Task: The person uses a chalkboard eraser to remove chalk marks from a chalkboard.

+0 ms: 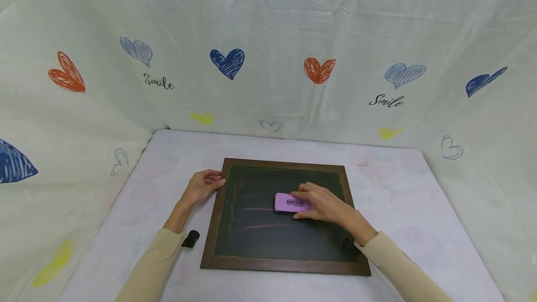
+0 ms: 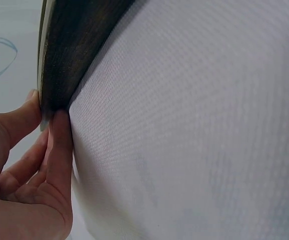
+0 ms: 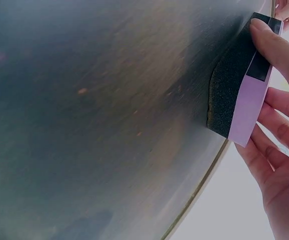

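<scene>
Here the right hand (image 1: 325,206) gripped the pink eraser (image 1: 290,203), felt side pressed flat on the chalkboard (image 1: 268,234) mid-bench, w/ left hand (image 1: 203,184) pinching the frame's corner, prob. to steady it

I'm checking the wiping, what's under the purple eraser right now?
The purple eraser, gripped by the right hand, rests its dark pad on the chalkboard. Any chalk beneath it is covered.

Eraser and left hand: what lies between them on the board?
In the head view, only dark chalkboard with faint pink chalk streaks, then its brown wooden frame, which the left hand holds. The right hand grips the purple eraser.
</scene>
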A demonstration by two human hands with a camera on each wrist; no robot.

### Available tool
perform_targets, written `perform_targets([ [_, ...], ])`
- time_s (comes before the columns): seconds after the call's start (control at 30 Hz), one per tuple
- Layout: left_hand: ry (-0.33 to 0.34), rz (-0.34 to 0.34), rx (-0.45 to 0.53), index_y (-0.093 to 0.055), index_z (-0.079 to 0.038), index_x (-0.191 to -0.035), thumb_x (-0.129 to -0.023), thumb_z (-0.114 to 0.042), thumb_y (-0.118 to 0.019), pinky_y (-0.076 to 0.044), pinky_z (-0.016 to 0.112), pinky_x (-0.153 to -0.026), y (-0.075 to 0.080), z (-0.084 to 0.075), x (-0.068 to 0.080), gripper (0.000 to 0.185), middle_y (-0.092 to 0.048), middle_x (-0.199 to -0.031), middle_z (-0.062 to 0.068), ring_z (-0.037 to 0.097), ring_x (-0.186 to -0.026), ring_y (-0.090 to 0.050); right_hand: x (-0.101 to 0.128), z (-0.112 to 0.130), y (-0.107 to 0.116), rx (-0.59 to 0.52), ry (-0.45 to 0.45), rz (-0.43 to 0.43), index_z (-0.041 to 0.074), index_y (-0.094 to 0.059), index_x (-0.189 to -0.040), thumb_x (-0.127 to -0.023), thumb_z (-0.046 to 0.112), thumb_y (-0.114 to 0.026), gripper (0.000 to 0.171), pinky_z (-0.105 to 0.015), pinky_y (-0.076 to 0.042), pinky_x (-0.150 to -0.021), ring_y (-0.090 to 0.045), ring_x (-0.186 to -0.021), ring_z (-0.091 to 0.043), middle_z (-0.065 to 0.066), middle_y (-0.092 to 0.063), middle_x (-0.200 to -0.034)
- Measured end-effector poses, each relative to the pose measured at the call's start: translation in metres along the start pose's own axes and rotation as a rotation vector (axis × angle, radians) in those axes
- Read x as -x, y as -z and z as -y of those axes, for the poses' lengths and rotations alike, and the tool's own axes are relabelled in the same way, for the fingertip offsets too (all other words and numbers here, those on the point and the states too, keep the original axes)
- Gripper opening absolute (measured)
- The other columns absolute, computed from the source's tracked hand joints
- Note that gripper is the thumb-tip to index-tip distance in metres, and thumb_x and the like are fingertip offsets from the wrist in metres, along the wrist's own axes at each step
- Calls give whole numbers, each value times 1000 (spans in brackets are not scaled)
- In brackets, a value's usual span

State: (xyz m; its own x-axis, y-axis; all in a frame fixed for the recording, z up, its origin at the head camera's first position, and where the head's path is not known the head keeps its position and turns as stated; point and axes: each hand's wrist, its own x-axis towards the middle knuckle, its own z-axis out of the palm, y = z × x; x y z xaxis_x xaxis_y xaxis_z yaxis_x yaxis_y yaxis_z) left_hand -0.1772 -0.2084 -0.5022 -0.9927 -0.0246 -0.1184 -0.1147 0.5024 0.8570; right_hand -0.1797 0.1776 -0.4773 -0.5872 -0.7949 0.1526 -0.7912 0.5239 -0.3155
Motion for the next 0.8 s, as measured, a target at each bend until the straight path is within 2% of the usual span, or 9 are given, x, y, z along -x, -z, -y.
perform_targets([
  [0.2, -2, 6, 8, -62, 13, -129, -98, -11, -71, -52, 41, -86, 0, -1, 1, 40, -67, -111, 25, 34, -98, -68, -8, 3, -3, 1, 9, 8, 4, -73, -126, -83, 45, -85, 60, -24, -48, -73, -51, -87, -11, -4, -64, -104],
  [0.8, 9, 7, 4, -62, 12, -129, -98, -11, -72, -52, 40, -85, 1, -1, 0, 41, -67, -110, 23, 33, -98, -68, -35, 15, -11, 6, 71, 30, 5, -73, -126, -84, 44, -85, 59, -22, -45, -72, -50, -86, -11, -3, -62, -101],
])
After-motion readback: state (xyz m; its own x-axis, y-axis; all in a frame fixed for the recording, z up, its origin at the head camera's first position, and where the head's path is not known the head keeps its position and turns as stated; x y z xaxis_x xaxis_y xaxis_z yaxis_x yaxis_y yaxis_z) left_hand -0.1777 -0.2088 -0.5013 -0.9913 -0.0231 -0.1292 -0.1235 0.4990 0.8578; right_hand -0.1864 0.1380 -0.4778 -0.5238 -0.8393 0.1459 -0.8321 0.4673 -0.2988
